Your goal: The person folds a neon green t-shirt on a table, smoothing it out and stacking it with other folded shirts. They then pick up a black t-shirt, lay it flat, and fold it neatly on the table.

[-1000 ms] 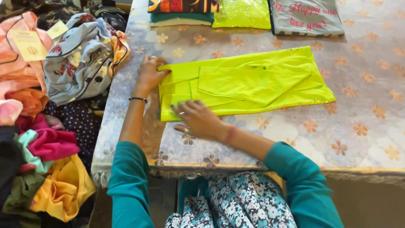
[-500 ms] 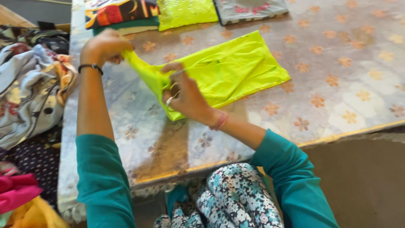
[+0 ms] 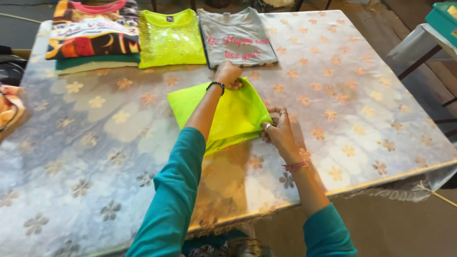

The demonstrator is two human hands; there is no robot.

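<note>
Folded smaller since before, one neon garment (image 3: pixel 228 114) is pinched by both hands (image 3: pixel 278 128), three folded stacks (image 3: pixel 169 38) beyond.

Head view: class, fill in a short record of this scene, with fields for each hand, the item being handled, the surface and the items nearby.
Left hand: left hand grips the far edge of the neon yellow garment
Right hand: right hand pinches its near right corner
Garment state: folded into a compact rectangle, lying flat
Surface: table under a floral cover
Nearby: grey shirt, sequinned yellow top and patterned stack, folded in a row at the far edge
</note>
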